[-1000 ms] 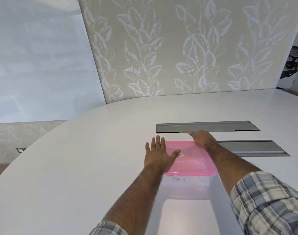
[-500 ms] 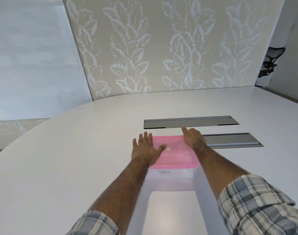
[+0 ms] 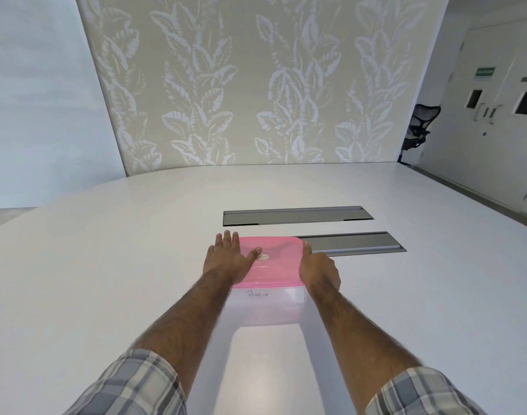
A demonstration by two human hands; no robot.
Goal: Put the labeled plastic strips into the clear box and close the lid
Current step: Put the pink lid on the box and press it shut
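A clear plastic box (image 3: 266,308) with handwriting on its front wall stands on the white table, with a pink lid (image 3: 274,266) lying on top of it. My left hand (image 3: 226,259) lies flat on the lid's left side, fingers straight and thumb stretched toward the lid's centre. My right hand (image 3: 317,269) is at the lid's right edge, thumb on the far right corner, its other fingers curled down over the side. No labeled strips show; the box's inside is blurred behind the frosted wall.
Two grey recessed cable trays (image 3: 296,215) (image 3: 355,242) are set into the white table (image 3: 106,280) just beyond the box. A leaf-patterned wall stands behind the table; a black office chair (image 3: 418,127) sits at the far right.
My right hand has slid from the lid's far right corner back along the right edge toward me. My left hand stays flat on the lid. The camera has tilted.
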